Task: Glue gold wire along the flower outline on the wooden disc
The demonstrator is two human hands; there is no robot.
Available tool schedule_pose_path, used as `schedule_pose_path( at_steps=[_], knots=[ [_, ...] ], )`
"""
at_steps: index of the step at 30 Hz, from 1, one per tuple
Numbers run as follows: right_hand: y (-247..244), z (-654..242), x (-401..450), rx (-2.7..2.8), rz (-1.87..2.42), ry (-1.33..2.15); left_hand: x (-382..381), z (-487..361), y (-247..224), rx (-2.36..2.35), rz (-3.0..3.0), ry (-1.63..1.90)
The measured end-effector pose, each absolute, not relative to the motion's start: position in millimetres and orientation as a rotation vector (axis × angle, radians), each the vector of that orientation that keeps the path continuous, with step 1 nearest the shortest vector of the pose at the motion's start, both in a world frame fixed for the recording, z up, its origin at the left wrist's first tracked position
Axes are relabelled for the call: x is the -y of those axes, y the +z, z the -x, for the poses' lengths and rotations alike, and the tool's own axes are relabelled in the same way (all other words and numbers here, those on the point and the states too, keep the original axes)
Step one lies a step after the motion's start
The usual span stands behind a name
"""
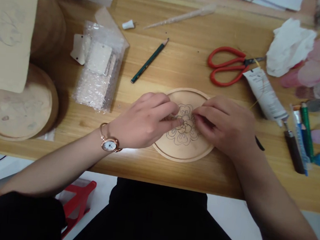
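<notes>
A round wooden plate (183, 153) with a raised rim lies near the table's front edge. A flower outline (183, 138) is drawn in dark lines on it, its middle raised or darker. My left hand (148, 123) reaches over the plate's left side, thumb and finger pinched by the flower's centre. From the right, my right hand (226, 125) bends over the plate, fingertips pressed together at the flower's upper right. Whatever either pinch holds is too small or hidden to make out. A watch (109, 144) sits on my left wrist.
Beyond the plate lie a green pencil (149, 61), red-handled scissors (227, 66) and a white tube (264, 93). Bubble wrap (93, 89) with pale tags is left. Brushes and a dark-handled tool (294, 151) lie right, near crumpled tissue (289, 47). Another round wooden plate (42, 121) stands far left.
</notes>
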State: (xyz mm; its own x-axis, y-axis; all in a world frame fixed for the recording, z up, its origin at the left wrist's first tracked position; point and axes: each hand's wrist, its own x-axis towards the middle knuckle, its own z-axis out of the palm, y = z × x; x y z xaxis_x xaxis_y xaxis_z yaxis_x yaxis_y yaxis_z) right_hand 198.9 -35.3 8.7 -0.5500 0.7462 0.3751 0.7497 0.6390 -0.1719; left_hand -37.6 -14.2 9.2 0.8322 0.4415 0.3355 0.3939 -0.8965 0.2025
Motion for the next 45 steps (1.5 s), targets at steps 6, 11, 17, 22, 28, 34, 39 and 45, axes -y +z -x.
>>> schedule_pose_path(
  at_steps=[6,11,17,22,28,34,39,45],
  knots=[
    [8.2,-199.5,37.3,2.482,1.168,-0.077,14.7,35.6,8.8,-0.633,-2.907,0.599],
    [8.4,-200.6,38.0,2.498,1.178,-0.03,15.4,34.6,9.0,-0.633,-2.919,0.6],
    [9.1,-195.1,40.6,2.443,1.402,0.109,15.9,35.3,9.6,-0.651,-2.91,0.567],
    [12.2,-192.8,41.7,2.383,1.507,0.25,15.4,35.9,9.0,-0.666,-2.894,0.539],
    [13.8,-193.1,42.6,2.406,1.537,0.284,15.1,36.6,7.7,-0.658,-2.853,0.528],
    [13.8,-193.0,42.6,2.396,1.573,0.336,15.9,37.3,8.1,-0.67,-2.83,0.527],
    [11.1,-192.4,44.4,2.386,1.485,0.215,15.9,37.4,7.7,-0.662,-2.858,0.535],
    [12.2,-195.9,43.8,2.503,1.247,0.042,15.1,37.6,6.3,-0.658,-2.866,0.569]
  ],
)
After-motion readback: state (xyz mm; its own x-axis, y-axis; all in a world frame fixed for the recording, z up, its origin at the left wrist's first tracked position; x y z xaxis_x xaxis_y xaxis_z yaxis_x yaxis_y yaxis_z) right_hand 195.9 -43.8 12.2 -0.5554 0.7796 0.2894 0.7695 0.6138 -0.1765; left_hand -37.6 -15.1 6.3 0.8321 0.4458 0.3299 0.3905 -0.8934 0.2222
